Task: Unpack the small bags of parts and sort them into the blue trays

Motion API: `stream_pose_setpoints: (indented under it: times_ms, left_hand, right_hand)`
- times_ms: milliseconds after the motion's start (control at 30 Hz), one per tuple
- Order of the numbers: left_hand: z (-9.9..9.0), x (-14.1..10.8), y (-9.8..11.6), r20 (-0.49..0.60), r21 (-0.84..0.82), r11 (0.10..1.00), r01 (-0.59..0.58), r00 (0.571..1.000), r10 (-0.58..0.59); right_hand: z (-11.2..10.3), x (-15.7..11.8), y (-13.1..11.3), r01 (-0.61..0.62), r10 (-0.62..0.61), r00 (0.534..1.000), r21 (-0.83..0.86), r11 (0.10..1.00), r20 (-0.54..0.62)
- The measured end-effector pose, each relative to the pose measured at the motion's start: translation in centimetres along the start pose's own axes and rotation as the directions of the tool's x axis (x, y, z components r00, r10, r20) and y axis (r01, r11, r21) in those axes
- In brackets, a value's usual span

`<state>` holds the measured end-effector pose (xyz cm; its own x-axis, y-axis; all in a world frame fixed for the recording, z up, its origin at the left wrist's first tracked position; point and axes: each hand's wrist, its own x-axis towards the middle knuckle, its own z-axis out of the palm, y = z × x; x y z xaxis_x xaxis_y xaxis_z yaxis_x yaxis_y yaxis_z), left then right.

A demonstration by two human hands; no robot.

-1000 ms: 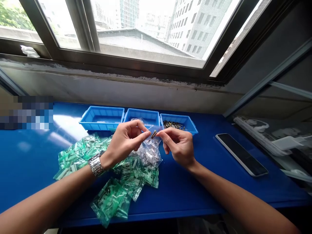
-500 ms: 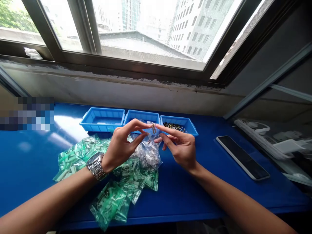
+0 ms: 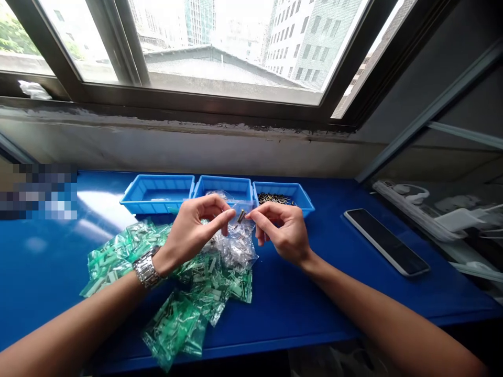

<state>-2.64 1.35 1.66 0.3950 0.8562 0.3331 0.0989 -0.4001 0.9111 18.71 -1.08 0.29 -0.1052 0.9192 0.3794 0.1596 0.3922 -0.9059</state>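
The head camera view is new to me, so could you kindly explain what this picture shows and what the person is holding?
This picture comes from a camera worn on a person's head, looking forward and down, so the two forearms reach in from the bottom. The left hand, with a metal watch on its wrist, and the right hand are raised close together. A small metal pin sits between their fingertips; which hand grips it is hard to tell. Below the hands lie clear plastic bags and green plastic bags on a blue table. Behind them stand three blue trays, the right one holding a heap of small pins. A phone lies to the right, under a window.
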Motion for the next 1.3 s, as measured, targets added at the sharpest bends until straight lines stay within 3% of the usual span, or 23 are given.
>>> stream_pose_setpoints:
  times_ms: [100, 233, 367, 467, 567, 733, 900, 1000, 1100, 1200, 1300]
  left_hand:
    - [-0.1, 0.1, 0.1, 0.052, -0.116, 0.985, 0.130, 0.991, -0.125]
    - [-0.2, 0.1, -0.2, 0.057, -0.100, 0.985, 0.141, 0.989, -0.136]
    - [-0.4, 0.1, -0.5, 0.023, 0.087, 0.993, -0.081, 0.997, 0.079]
    - [-0.6, 0.1, -0.7, -0.024, 0.319, 0.908, -0.271, 0.956, 0.294]
    - [-0.8, 0.2, -0.5, -0.040, 0.400, 0.857, -0.324, 0.928, 0.370]
    - [-0.9, 0.9, 0.4, -0.037, 0.380, 0.898, -0.222, 0.966, 0.255]
    - [-3.1, 3.6, 0.4, -0.164, 0.496, 0.864, -0.083, 0.968, 0.187]
    - [-5.0, 5.3, -0.6, -0.119, 0.700, 0.713, -0.034, 0.979, 0.164]
    - [-5.8, 5.7, -1.3, -0.072, 0.788, 0.609, -0.092, 0.968, 0.239]
    - [-5.2, 4.9, -1.3, -0.029, 0.797, 0.587, -0.141, 0.962, 0.271]
    - [-3.9, 3.7, -0.9, -0.012, 0.765, 0.619, -0.177, 0.957, 0.289]
  right_hand:
    - [0.0, -0.1, -0.1, -0.066, 0.064, 0.997, 0.051, 0.997, 0.035]
    - [-0.1, 0.1, 0.2, -0.067, 0.066, 0.998, 0.040, 0.997, 0.024]
    - [-0.2, 0.2, 0.6, 0.005, -0.007, 0.999, -0.033, 0.999, -0.052]
    - [-0.4, 0.3, 0.5, 0.078, -0.085, 0.995, -0.107, 0.991, -0.060]
    - [-0.4, 0.2, 0.4, 0.113, -0.116, 0.993, -0.117, 0.987, -0.020]
    - [-0.4, 0.1, 0.1, 0.057, -0.055, 0.997, -0.037, 0.998, 0.047]
    - [-0.8, 0.5, -0.1, 0.104, -0.107, 0.994, -0.194, 0.976, -0.007]
    - [-1.1, 0.9, 0.5, 0.145, -0.122, 0.989, -0.346, 0.927, 0.087]
    - [-1.2, 1.1, 1.2, 0.208, -0.113, 0.966, -0.439, 0.874, 0.232]
    - [-0.9, 1.2, 1.6, 0.245, -0.051, 0.934, -0.532, 0.811, 0.352]
    - [-0.5, 1.0, 1.5, 0.239, 0.032, 0.917, -0.611, 0.754, 0.398]
